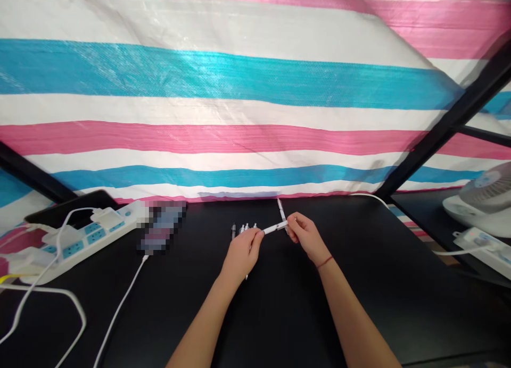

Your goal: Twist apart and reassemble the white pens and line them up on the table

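A white pen is held between my two hands above the black table, lying nearly level. My left hand is closed on its left end. The fingertips of my right hand pinch its right end. Behind my right fingers a second white pen points toward the striped sheet. Just beyond my left hand several more pens lie side by side, one of them dark; my hand covers most of their length.
On the left are a white power strip with plugs and cables, a black tablet-like object and a blurred-out phone on a white cable. A striped sheet hangs behind the table. A fan and another power strip stand at right.
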### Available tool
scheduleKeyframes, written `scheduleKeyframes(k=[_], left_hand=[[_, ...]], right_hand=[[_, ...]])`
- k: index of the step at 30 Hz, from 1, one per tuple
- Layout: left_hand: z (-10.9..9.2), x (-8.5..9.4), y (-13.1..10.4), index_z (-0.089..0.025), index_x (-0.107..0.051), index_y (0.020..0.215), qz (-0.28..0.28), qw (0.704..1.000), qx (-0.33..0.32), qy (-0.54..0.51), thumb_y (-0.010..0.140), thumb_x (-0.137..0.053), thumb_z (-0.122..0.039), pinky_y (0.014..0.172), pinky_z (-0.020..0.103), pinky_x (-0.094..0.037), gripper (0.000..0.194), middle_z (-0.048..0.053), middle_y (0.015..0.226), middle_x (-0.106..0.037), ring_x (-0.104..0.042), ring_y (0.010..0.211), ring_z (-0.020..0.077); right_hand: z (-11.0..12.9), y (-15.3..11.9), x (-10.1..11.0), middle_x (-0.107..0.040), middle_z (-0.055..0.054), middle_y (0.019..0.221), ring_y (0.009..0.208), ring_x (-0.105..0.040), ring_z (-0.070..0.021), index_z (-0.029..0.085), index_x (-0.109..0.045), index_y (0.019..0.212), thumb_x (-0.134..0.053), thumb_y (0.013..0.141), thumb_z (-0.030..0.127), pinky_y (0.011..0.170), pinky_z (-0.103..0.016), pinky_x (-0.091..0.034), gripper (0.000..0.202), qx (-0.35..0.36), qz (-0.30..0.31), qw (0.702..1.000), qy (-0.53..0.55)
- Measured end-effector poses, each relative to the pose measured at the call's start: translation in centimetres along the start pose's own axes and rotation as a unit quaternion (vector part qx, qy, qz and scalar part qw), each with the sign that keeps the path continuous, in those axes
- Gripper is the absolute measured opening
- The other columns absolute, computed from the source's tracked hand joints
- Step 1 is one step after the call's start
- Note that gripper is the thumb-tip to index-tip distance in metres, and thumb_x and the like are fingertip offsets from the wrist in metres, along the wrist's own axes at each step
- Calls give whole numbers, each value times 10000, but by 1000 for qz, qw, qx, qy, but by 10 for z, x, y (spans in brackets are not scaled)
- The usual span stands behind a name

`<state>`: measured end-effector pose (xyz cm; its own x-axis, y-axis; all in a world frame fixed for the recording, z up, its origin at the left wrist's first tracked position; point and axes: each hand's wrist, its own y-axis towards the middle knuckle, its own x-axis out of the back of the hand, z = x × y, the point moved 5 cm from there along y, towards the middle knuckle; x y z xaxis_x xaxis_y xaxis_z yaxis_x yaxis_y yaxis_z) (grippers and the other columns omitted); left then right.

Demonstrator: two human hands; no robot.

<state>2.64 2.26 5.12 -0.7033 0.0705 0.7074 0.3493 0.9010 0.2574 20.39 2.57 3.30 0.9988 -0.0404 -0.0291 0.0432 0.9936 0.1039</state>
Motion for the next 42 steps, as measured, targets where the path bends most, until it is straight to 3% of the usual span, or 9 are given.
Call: scheduleKeyframes(k=[5,8,14,19,25,30,35,40,42], left_hand=[[1,2,0,-209,-611,993,-25,998,23,-58,883,-397,-385,799,296,-453,298,45,937,-658,-609,845,181],[8,4,-1,-212,-577,1099,-44,991,66,-111,859,-436,-407,721,288,-478,340,43,936,-663,-620,771,168],[23,8,0,-177,-595,1044,-94,960,129,-230,835,-472,-427,727,301,-497,348,52,849,-686,-639,756,175],[26,8,1,-171,-620,1033,-102,954,127,-252,804,-513,-441,762,322,-503,370,69,868,-695,-649,800,193],[24,8,0,-166,-620,1039,-113,953,130,-248,809,-503,-451,731,304,-502,385,67,858,-699,-649,760,181],[22,10,-1,-172,-624,1029,-123,955,127,-238,813,-501,-445,721,296,-497,369,62,847,-701,-645,737,175],[23,10,-1,-173,-619,1029,-130,951,129,-250,819,-500,-443,694,278,-489,362,53,825,-697,-632,714,161],[24,9,-1,-172,-624,1023,-133,945,137,-266,809,-511,-457,690,275,-482,374,49,812,-691,-629,714,162],[25,9,-1,-170,-625,1016,-138,940,142,-276,803,-518,-465,681,268,-477,380,46,798,-685,-619,704,157]], right_hand=[[1,1,3,-516,20,619,503,-463,-107,198,-550,877,-580,783,469,433,-222,-361,288,0,-11,999,37],[-1,2,7,-541,3,654,551,-511,-126,192,-550,903,-599,764,449,439,-225,-389,297,-17,-43,997,63],[-2,2,8,-606,-17,792,648,-586,-153,217,-487,1037,-632,747,438,476,-231,-445,392,-33,-33,996,76],[-1,1,10,-588,-16,636,529,-530,-111,172,-537,728,-519,809,524,438,-208,-399,361,-30,-38,999,15],[2,1,12,-646,-53,853,651,-602,-150,204,-562,996,-626,745,478,506,-244,-470,378,-38,-41,996,70],[-1,2,13,-587,-15,631,530,-533,-113,169,-569,721,-575,781,497,433,-210,-394,334,-41,-61,996,45],[-2,2,13,-598,-16,740,644,-575,-146,194,-592,950,-656,728,447,476,-225,-440,343,-37,-59,995,72],[-4,3,17,-581,-17,651,496,-486,-93,163,-571,687,-585,778,491,411,-207,-368,341,-30,-82,996,21],[-3,3,15,-559,-1,620,505,-480,-95,170,-583,737,-610,774,453,433,-211,-377,287,-14,-64,997,42]])
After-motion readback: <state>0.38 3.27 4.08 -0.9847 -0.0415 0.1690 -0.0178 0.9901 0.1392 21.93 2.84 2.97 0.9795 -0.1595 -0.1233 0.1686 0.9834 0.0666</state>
